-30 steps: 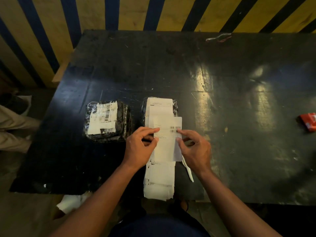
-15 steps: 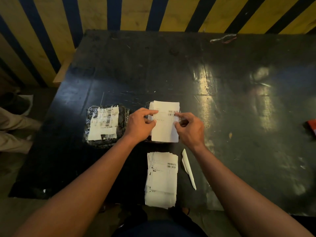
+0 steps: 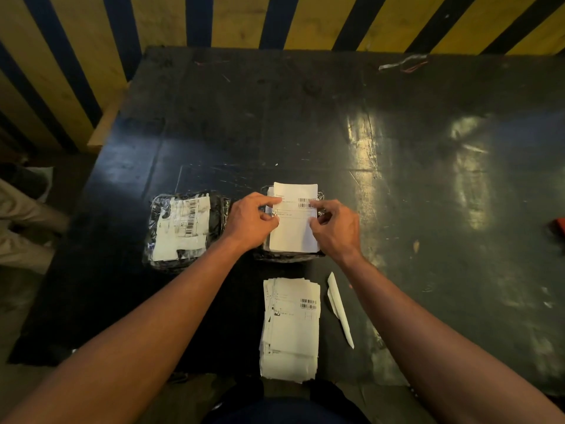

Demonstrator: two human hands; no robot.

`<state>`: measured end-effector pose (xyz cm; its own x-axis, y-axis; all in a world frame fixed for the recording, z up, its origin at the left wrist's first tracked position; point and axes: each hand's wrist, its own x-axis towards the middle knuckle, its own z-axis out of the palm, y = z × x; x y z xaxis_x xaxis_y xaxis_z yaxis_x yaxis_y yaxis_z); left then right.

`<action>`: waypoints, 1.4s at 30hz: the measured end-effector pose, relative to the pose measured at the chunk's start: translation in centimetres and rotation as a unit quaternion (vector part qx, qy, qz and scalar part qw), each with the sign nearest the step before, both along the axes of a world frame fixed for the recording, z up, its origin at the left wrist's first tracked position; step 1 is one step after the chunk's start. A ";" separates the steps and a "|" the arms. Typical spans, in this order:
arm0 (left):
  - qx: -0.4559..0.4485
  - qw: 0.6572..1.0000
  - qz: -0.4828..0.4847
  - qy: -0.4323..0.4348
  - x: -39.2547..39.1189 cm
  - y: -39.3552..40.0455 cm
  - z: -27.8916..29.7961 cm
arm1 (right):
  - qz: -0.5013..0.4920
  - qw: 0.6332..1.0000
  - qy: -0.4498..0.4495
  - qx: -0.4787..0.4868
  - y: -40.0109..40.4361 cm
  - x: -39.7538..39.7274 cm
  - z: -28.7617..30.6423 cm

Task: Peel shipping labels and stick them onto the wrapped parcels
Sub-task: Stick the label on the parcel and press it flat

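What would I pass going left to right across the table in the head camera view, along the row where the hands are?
Wrapped parcel already labelled → left hand → label held over the second parcel → right hand → red object at the table's right edge.

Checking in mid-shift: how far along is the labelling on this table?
Done: the left parcel already carries a white label. In hand: the left hand and right hand pinch a fresh label by its side edges over the second parcel; whether it is stuck down yet, I cannot tell. Left: a stack of labels waits at the near edge, a peeled strip beside it.
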<state>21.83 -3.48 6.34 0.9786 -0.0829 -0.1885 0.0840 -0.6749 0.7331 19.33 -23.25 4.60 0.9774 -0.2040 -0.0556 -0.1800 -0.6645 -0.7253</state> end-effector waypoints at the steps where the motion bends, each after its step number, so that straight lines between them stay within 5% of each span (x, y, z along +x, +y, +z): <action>1: 0.001 1.000 -0.001 -0.001 0.1 0.0 -0.1 | 0.000 1.000 0.000 -0.003 0.0 0.0 -0.1; 13: 0.026 0.999 -0.022 -0.012 0.2 0.0 -0.8 | 0.026 0.999 -0.006 -0.028 0.4 -0.1 -0.2; 31: 0.176 0.975 -0.076 -0.110 -0.7 0.3 -1.2 | 0.043 0.988 0.007 -0.151 0.4 -0.6 -0.7; 37: 0.172 0.954 -0.197 -0.146 -2.0 0.6 -2.1 | 0.208 0.933 -0.082 -0.284 -0.7 -1.7 -1.7; 42: 0.192 0.943 -0.228 -0.148 -2.3 0.6 -2.3 | 0.312 0.900 -0.003 -0.304 -0.9 -1.4 -0.9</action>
<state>19.55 -2.87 4.04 0.8727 -0.4881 -0.0151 -0.4480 -0.8126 0.3728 17.90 -24.19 3.68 0.9120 0.3940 -0.1140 0.3686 -0.9093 -0.1933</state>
